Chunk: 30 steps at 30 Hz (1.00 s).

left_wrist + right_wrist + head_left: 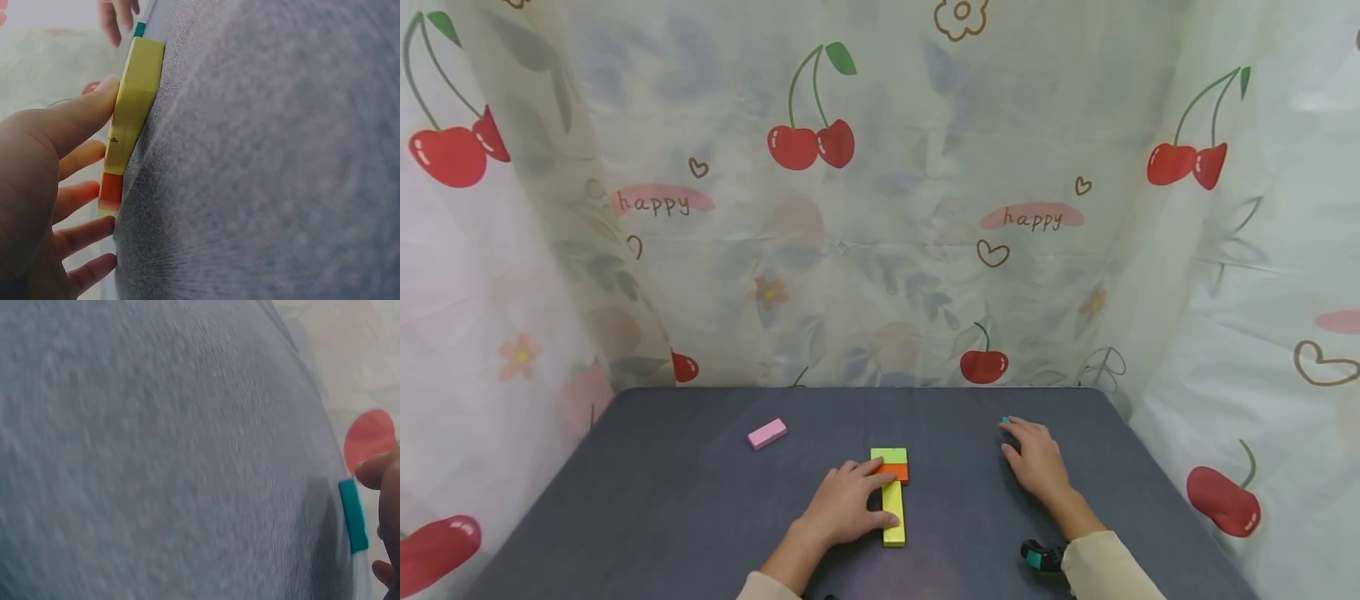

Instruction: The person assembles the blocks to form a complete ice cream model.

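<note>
My left hand (pixel 844 504) lies over a row of blocks, fingers spread and fairly straight. Its thumb touches the long yellow block (pixel 893 533), while other fingertips reach the orange block (pixel 900 473) and the edge of the lime-green block (pixel 889 455). The orange and green blocks sit crosswise at the yellow one's far end. In the left wrist view, the thumb rests along the yellow block (pixel 134 103). Farther right, my right hand (pixel 1037 462) reaches forward with loosely bent fingers. A teal block (pixel 354 515) lies at its fingertips, mostly hidden in the head view.
A pink block (pixel 767 434) lies at the back left of the dark grey table (pixel 700 500). A black band with a teal part (pixel 1041 556) is at my right wrist. Curtains printed with cherries (pixel 910 275) hang behind the table and along both sides.
</note>
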Available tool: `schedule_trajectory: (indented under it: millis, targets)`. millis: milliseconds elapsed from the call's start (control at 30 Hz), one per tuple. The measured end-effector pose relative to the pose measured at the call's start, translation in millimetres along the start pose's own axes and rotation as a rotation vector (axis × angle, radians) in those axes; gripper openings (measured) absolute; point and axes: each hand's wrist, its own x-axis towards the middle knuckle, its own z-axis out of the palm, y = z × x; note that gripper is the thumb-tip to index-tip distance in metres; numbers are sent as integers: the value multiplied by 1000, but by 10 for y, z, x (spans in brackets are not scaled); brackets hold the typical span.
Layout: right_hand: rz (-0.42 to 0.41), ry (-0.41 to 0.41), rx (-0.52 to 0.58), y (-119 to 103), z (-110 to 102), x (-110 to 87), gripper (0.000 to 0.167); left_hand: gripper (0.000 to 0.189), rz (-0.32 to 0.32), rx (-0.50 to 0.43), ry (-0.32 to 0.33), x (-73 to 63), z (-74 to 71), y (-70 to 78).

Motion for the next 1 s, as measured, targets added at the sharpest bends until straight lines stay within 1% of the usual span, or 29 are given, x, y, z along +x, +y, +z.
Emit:
schedule_trajectory:
  millis: [100, 167, 367, 467, 700, 867, 1000]
  targets:
    - [73, -6, -34, 92, -16, -19, 41, 63, 0, -7, 2, 7, 11, -2]
    - [103, -15, -36, 137, -25, -30, 42, 63, 0, -12, 6, 11, 21, -5]
    - [147, -38, -23, 213, -29, -58, 42, 62, -6, -26, 12, 8, 35, -4]
    - [163, -41, -40, 239, -22, -65, 43, 62, -10, -37, 6, 4, 34, 3]
    - [166, -75, -74, 280, -16, -74, 46, 62, -10, -41, 3, 3, 34, 3]
    - [162, -90, -59, 253, -9, -74, 47, 63, -3, -30, 6, 3, 38, -17]
    - [133, -92, -38, 194, 9, -61, 47, 62, -5, -30, 2, 1, 30, -30]
